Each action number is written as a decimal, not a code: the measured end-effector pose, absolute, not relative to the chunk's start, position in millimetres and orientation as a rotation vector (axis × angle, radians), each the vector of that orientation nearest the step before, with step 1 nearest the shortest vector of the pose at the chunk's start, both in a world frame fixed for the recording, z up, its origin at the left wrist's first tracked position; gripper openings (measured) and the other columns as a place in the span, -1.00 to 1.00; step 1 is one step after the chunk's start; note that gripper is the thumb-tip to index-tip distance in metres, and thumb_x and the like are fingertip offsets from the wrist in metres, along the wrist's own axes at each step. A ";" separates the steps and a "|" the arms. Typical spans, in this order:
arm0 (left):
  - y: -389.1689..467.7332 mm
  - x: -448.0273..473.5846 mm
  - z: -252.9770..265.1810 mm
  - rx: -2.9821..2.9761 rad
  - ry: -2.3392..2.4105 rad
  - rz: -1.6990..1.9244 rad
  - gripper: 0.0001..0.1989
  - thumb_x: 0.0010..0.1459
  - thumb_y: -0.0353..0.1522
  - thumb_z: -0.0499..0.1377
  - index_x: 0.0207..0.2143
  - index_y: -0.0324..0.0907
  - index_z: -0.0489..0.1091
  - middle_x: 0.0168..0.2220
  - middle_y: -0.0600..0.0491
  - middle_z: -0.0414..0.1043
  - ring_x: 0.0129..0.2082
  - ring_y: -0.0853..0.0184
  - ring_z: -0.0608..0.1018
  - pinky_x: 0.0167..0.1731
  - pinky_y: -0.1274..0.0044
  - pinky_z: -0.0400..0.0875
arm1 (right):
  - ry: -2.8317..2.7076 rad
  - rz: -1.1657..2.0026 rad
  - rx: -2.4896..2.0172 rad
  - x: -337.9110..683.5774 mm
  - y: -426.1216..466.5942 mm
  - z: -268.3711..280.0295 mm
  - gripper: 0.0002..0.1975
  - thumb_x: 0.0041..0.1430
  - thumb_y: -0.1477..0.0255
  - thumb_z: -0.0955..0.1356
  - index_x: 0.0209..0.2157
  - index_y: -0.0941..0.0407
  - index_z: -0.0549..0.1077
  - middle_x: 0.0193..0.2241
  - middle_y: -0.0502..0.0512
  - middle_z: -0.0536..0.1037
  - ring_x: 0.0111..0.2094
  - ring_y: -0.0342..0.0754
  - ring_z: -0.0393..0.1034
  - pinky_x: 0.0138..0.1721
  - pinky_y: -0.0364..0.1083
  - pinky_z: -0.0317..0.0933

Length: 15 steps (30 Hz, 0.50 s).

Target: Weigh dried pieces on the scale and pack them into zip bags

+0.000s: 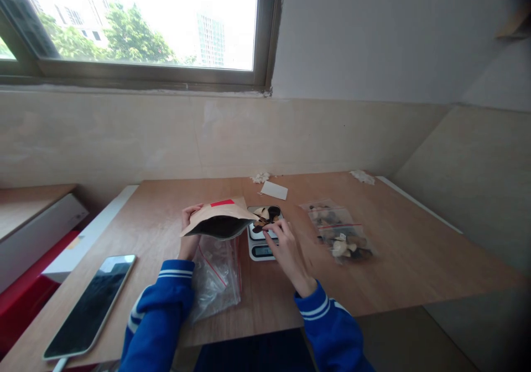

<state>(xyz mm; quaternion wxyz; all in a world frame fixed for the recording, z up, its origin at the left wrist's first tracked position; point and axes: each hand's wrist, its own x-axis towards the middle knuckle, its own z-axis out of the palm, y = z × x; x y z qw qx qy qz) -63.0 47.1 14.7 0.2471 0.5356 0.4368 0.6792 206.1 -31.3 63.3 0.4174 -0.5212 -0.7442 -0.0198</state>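
Observation:
My left hand is closed around the side of a brown kraft paper pouch with a red patch. The pouch is tilted, its dark mouth gaping towards me, and its right corner hangs over a small white kitchen scale. On the scale lie dried dark and pale pieces, which look like slices; their exact kind is unclear. My right hand reaches over the scale's right side, fingertips pinched together at the pieces. What is between those fingertips is too small to make out. The scale's display is lit but unreadable.
Clear zip bags lie flat below the pouch. Filled zip bags of similar pieces lie to the right. A white card and crumpled tissue are at the back. A phone with a cable rests at left.

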 end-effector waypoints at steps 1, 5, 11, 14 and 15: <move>47.3 -62.5 14.5 1.465 1.192 1.854 -0.66 0.05 -0.21 0.26 -0.15 -0.12 0.30 -0.04 -0.03 0.41 0.00 0.19 0.45 0.05 0.30 0.30 | -1.814 -0.021 -1.227 200.3 -39.7 76.0 -0.88 0.29 0.47 0.27 -0.23 0.09 0.45 -0.31 0.09 0.39 -0.26 -0.03 0.39 -0.19 -0.04 0.33; 47.7 -60.4 12.4 1.466 1.144 1.889 -0.63 0.02 -0.21 0.29 -0.15 -0.12 0.30 -0.06 -0.03 0.41 -0.01 0.18 0.45 0.05 0.30 0.31 | -1.797 -0.071 -0.960 170.5 -65.6 121.8 -0.87 0.29 0.47 0.30 -0.16 0.05 0.46 -0.28 0.08 0.41 -0.19 -0.05 0.40 -0.12 -0.06 0.34; 48.4 -61.0 1.8 1.456 1.042 1.870 -0.57 0.01 -0.24 0.31 -0.08 -0.09 0.28 0.01 -0.03 0.37 0.02 0.19 0.45 0.04 0.33 0.34 | -2.188 -0.334 -1.028 135.4 -60.7 138.3 -0.78 0.31 0.56 0.23 -0.11 0.18 0.47 -0.19 0.19 0.52 -0.15 0.01 0.43 -0.09 -0.02 0.37; 47.6 -60.8 -0.4 1.482 1.016 1.900 -0.56 0.00 -0.23 0.31 -0.08 -0.10 0.29 0.00 -0.04 0.38 0.01 0.16 0.46 0.01 0.31 0.35 | -2.410 -0.294 -1.161 131.3 -53.4 136.0 -0.74 0.29 0.62 0.22 -0.09 0.22 0.48 -0.14 0.23 0.55 -0.12 0.05 0.45 -0.11 -0.01 0.38; 46.8 -60.3 0.1 1.491 1.017 1.907 -0.57 -0.01 -0.23 0.31 -0.09 -0.10 0.30 0.00 -0.04 0.38 0.00 0.15 0.47 0.00 0.30 0.36 | -2.463 -0.229 -1.179 131.4 -50.4 134.7 -0.74 0.29 0.61 0.21 -0.11 0.22 0.49 -0.13 0.23 0.56 -0.12 0.04 0.46 -0.10 -0.01 0.37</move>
